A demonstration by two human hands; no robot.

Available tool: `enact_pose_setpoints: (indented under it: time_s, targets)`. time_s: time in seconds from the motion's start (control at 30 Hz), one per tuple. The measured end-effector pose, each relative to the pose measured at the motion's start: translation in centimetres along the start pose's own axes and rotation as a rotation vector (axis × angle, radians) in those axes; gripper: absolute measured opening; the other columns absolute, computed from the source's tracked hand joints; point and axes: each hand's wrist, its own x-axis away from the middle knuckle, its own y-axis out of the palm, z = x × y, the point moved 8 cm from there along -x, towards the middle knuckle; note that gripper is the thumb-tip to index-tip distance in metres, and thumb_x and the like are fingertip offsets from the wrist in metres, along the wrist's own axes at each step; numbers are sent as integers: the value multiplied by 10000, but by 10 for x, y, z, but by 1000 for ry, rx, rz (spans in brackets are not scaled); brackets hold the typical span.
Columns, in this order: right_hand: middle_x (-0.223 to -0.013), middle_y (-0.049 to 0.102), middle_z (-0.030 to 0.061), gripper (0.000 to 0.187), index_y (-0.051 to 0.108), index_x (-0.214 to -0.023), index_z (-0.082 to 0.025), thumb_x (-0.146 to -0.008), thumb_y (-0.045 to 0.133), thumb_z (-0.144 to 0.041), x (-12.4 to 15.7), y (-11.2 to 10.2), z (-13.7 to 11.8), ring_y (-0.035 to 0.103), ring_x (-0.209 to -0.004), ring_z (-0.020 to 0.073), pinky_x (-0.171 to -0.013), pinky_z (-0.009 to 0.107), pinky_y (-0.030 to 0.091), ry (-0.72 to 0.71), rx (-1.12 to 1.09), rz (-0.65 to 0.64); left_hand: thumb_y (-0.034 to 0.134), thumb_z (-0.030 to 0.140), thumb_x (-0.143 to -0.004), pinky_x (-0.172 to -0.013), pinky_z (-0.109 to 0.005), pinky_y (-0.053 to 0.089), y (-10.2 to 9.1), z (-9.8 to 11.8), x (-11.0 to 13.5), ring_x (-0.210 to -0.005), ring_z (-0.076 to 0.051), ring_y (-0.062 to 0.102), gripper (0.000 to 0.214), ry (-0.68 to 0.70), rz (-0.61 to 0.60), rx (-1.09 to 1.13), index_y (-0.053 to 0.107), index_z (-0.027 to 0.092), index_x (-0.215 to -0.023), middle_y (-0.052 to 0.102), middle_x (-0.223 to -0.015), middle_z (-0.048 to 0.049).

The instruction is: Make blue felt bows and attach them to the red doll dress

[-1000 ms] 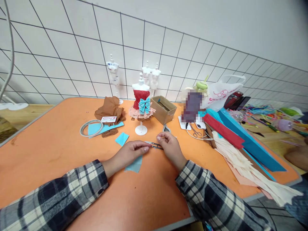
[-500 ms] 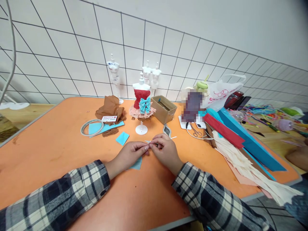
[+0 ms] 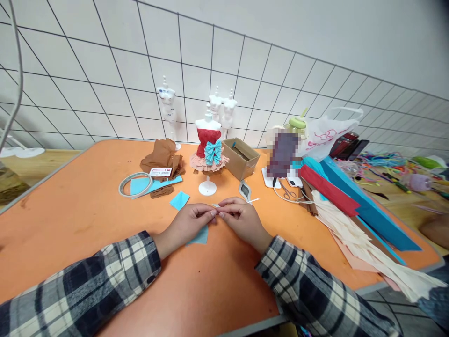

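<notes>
My left hand (image 3: 187, 222) and my right hand (image 3: 242, 220) meet fingertip to fingertip low over the orange table (image 3: 87, 220). Both are pinched on a thin metal clip (image 3: 218, 210), and my fingers hide nearly all of it. A light blue paper piece (image 3: 199, 237) lies partly under my left hand. Another blue piece (image 3: 179, 200) lies just beyond it. Behind my hands stands a small white mannequin (image 3: 208, 150) in a red bodice, a pink ruffled skirt and a blue bow.
A tape roll (image 3: 133, 183), brown crepe paper (image 3: 162, 157) and a cardboard box (image 3: 240, 159) lie near the mannequin. Small scissors (image 3: 286, 189) and red (image 3: 326, 189), blue (image 3: 365, 201) and cream paper sheets (image 3: 358, 238) fill the right. Another person's hand (image 3: 435, 229) shows at the right edge.
My right hand has slid left to meet my left hand. The metal clip that lay in plain sight between them is now covered by my fingertips.
</notes>
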Motion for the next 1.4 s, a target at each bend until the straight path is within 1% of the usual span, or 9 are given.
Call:
enact_pose_setpoints:
  time_s: [0.27, 0.6, 0.87, 1.03, 1.13, 1.27, 1.3, 1.33, 1.4]
  targets:
    - [-983, 705, 70, 118, 771, -838, -223, -802, 668, -178, 0, 1, -2, 665, -886, 165, -762, 288, 550, -6, -27, -11, 581, 432, -841, -673, -251, 519, 0, 7, 1, -718, -174, 663, 322, 18, -12, 10, 752, 160, -825, 763, -781, -59]
    - [-954, 703, 60, 125, 766, -831, -223, -813, 660, -160, -1, -2, -3, 662, -877, 161, -739, 288, 547, -7, -5, 3, 559, 419, -861, -682, -252, 527, 1, 11, 2, -727, -175, 671, 332, 32, -46, -52, 767, 163, -821, 775, -798, -56]
    - [-947, 704, 75, 99, 763, -836, -200, -805, 674, -168, 1, 0, -8, 666, -865, 166, -741, 291, 547, -79, 8, 7, 564, 446, -843, -623, -242, 518, -1, 7, 3, -652, -157, 645, 340, -21, -10, -12, 733, 153, -805, 747, -728, -50]
    - [-919, 701, 60, 117, 756, -837, -211, -812, 655, -158, 3, 1, -15, 662, -834, 157, -712, 274, 539, -110, 65, 12, 572, 404, -803, -612, -244, 513, -2, 12, 2, -632, -159, 641, 301, 0, 4, -29, 713, 154, -712, 733, -689, -45]
    - [-907, 688, 51, 110, 750, -852, -213, -809, 657, -171, 4, -2, -19, 640, -790, 145, -668, 251, 523, -126, 92, 30, 578, 392, -798, -629, -246, 519, -3, 16, 2, -647, -163, 651, 284, 22, 8, -22, 717, 158, -716, 740, -697, -44]
    - [-966, 676, 31, 261, 695, -1075, -238, -825, 633, -193, 4, -15, -23, 507, -555, 88, -574, 244, 473, -119, 147, 134, 576, 391, -821, -640, -242, 519, -7, 21, 3, -675, -169, 665, 290, 43, 40, -34, 735, 159, -752, 757, -738, -50]
    - [-954, 678, 26, 271, 685, -1092, -240, -830, 628, -202, 4, -18, -24, 488, -536, 87, -573, 249, 465, -116, 181, 155, 576, 395, -827, -645, -242, 519, -8, 21, 3, -688, -173, 671, 294, 43, 47, -42, 740, 159, -768, 762, -753, -52]
    - [-925, 681, 25, 247, 688, -1073, -236, -834, 627, -214, 5, -19, -26, 500, -548, 95, -586, 253, 463, -123, 221, 157, 574, 397, -832, -651, -244, 519, -8, 20, 3, -703, -178, 677, 298, 47, 49, -55, 746, 159, -783, 767, -768, -54]
    - [-837, 682, 25, 140, 712, -955, -220, -846, 625, -236, 5, -13, -29, 560, -631, 123, -626, 257, 464, -165, 296, 108, 562, 390, -845, -663, -242, 515, -7, 20, 4, -732, -186, 686, 304, 67, 39, -101, 757, 162, -798, 774, -798, -52]
